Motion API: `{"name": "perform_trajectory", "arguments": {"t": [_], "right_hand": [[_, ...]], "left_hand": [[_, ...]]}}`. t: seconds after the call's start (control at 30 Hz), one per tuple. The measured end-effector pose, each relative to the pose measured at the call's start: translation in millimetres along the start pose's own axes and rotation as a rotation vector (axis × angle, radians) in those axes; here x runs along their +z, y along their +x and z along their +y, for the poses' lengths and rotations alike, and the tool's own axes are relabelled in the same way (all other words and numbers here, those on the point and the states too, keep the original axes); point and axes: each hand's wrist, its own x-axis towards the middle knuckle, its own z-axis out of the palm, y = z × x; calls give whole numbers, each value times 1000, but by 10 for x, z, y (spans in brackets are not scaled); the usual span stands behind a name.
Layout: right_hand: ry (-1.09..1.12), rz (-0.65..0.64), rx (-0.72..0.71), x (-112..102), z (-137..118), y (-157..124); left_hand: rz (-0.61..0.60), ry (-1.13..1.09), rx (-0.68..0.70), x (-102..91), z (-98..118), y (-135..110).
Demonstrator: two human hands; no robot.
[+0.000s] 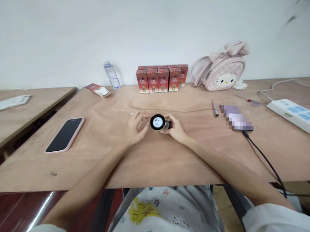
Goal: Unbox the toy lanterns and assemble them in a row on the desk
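Your right hand (175, 128) is clasping the round jar (158, 122), face toward you for viewing; your left hand (136, 128) is hovering half-open beside it.

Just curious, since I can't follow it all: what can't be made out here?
Head view only:
- Round gold-rimmed object: its body is hidden by the right hand; whether the left hand grips it is unclear.
- Purple thing: blurred out.
- Red boxes: print too small.
- Black cable: its end drops behind the table.
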Motion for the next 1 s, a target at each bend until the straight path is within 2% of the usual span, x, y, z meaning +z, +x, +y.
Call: {"name": "perform_trajectory", "arguments": {"t": [0.07, 0.17, 0.3, 0.53, 0.63, 0.7, 0.87, 1.0], "right_hand": [[-8, -5, 2, -8, -7, 0], [-2, -13, -9, -15, -15, -3], [-15, -68, -28, -11, -38, -14], [-69, -89, -51, -14, -63, -27], [-76, -81, -57, -18, -41, -27], [-44, -42, -72, -14, -16, -26], [13, 76, -92, 16, 27, -26], [-25, 140, -111, 30, 10, -36]], "left_hand": [[-25, 11, 93, -3, 62, -20], [-41, 4, 153, 9, 111, -33], [-104, 15, 164, 25, 105, -18], [-118, 38, 148, 35, 89, -10], [-119, 22, 93, 18, 110, -3], [-78, -31, 38, 9, 92, 9], [51, -388, -275, 40, -87, 60], [80, -591, -495, 105, -190, 88]]}}
